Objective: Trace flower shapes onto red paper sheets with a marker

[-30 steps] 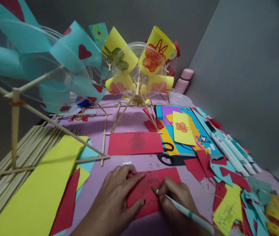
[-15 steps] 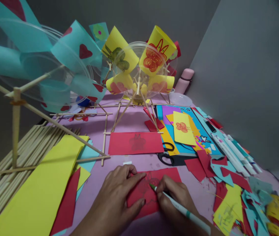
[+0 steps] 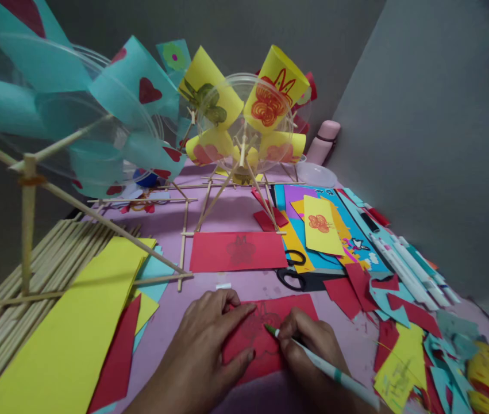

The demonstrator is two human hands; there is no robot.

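A piece of red paper (image 3: 300,305) lies in front of me, with dark butterfly-like lines drawn on it. My left hand (image 3: 210,345) rests flat on its left side, thumb and fingers apart. In my right hand (image 3: 308,345) is a white marker (image 3: 326,363) with a green tip and green band, pinched near the point. The tip touches the drawing or hovers just over it; I cannot tell which. Beyond the hands lies a second red strip (image 3: 205,253) with a dark butterfly drawing. A small white cap-like piece (image 3: 223,286) sits between the two papers.
Paper-and-stick wheels stand at the back: one yellow (image 3: 216,95), one light blue (image 3: 141,86). Wooden sticks (image 3: 54,259) and yellow sheets (image 3: 63,322) lie left. Right are black scissors (image 3: 292,279), markers (image 3: 408,270), paper scraps (image 3: 399,368) and a pink bottle (image 3: 325,141).
The marker tip has shifted slightly right across the drawing, and my right hand has moved a little with it. My left hand stays in place.
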